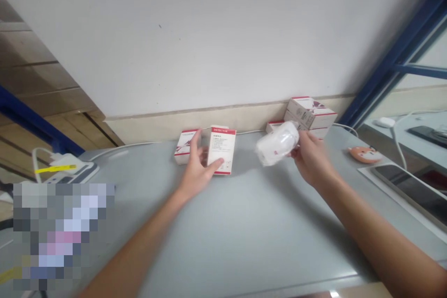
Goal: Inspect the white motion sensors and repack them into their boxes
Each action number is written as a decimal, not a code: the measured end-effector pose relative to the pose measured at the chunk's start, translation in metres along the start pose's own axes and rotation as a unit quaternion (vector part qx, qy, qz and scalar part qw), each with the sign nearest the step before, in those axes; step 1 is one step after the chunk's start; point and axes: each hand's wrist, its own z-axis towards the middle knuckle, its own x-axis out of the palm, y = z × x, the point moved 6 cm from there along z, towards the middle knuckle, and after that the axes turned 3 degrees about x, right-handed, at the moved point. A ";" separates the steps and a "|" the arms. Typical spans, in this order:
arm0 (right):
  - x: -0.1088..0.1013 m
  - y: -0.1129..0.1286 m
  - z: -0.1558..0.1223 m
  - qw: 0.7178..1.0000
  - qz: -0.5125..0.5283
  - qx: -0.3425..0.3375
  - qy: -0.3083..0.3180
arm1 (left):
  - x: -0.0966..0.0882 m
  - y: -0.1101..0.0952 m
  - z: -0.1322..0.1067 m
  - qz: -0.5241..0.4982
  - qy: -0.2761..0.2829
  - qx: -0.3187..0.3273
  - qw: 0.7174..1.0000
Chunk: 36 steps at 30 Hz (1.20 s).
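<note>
My left hand [197,169] grips a white and red box [222,149] marked DETECTOR, standing upright on the grey table [230,233]; thumb and fingers pinch its left side. Behind the hand a second small box [184,145] lies against the wall. My right hand [310,158] holds a white rounded device [278,143], wrapped in what looks like clear plastic, lifted a little above the table and blurred by motion.
A stack of two similar boxes [310,114] and another box [274,125] sit at the back right. An orange fox-shaped item [365,153], a tablet [412,191] and cables lie at the right. A white device with a yellow tag [66,167] lies at the left.
</note>
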 end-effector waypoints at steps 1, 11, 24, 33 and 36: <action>0.000 -0.003 0.001 1.000 0.001 0.013 0.005 | 0.002 0.004 0.002 -0.028 0.033 -0.015 0.999; 0.012 -0.008 -0.013 0.998 0.008 0.046 0.031 | 0.014 0.009 0.004 0.127 0.091 -0.013 0.988; 0.013 -0.022 -0.015 0.997 -0.017 0.067 0.017 | 0.036 -0.007 -0.011 0.305 0.118 0.089 0.941; 0.012 -0.027 -0.012 0.997 -0.019 0.066 0.021 | 0.010 -0.016 -0.004 0.339 -0.039 0.100 0.935; 0.013 -0.027 -0.013 0.997 -0.011 0.072 0.028 | 0.024 -0.021 -0.008 0.355 0.015 0.114 0.928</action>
